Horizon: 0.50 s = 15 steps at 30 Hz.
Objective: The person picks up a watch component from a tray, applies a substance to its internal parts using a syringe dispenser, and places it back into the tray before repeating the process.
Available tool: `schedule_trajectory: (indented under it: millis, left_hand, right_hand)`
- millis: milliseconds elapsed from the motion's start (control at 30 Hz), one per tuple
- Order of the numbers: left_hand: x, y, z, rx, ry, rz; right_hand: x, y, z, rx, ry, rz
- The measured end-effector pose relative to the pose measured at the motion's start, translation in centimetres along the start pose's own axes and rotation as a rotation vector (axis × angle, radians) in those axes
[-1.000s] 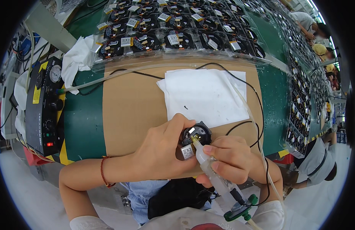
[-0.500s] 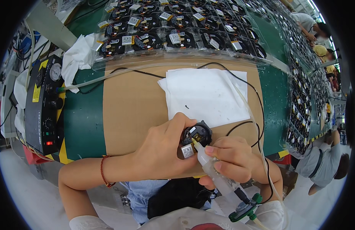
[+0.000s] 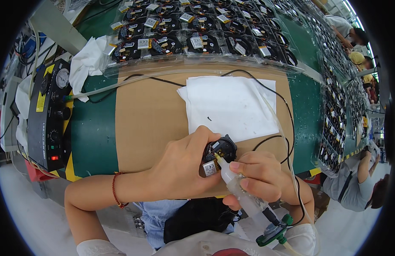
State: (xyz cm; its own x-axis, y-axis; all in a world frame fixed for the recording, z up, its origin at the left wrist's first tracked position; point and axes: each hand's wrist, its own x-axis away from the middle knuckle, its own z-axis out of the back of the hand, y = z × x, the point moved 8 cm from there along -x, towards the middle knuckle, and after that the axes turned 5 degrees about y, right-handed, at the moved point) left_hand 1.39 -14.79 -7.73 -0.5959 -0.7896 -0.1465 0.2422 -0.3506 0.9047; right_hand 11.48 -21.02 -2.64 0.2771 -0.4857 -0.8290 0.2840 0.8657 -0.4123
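Note:
Between the fingers of my left hand (image 3: 180, 160) is a round black device housing (image 3: 225, 147), tilted toward me, with small electronics showing inside. A silver battery (image 3: 210, 168) hangs at its lower edge, near my left fingers. My right hand (image 3: 261, 177) is closed around a translucent dispensing syringe (image 3: 244, 194) with a green cap (image 3: 274, 230) at its back end. The yellowish nozzle points into the housing, close to the parts inside; whether it touches them I cannot tell. Both hands are over the near edge of a brown cardboard sheet (image 3: 148, 115).
White wipes (image 3: 231, 106) lie on the cardboard. A clear tray (image 3: 172, 59) of similar housings stands behind. At left sits a black dispenser box (image 3: 50, 115) with a gauge. A black cable (image 3: 292, 123) and a clear hose run to the syringe. Other people sit at far right.
My hands and the housing stay almost in place, with the nozzle still in the housing. At the far right, a person in grey has shifted posture.

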Motion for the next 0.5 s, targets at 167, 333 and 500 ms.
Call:
schedule_trajectory:
  millis: [167,333,500]
  left_hand:
    - [0.06,0.19,0.19,-0.01,0.009,-0.015]
    - [0.13,0.14,0.13,-0.014,0.008,-0.007]
    - [0.19,0.09,0.14,0.009,0.025,-0.013]
  right_hand:
    - [-0.19,0.0,0.07,-0.013,0.001,-0.006]
    - [0.0,-0.04,-0.03,-0.024,-0.006,-0.009]
    - [-0.06,-0.13,-0.11,-0.025,-0.014,0.001]
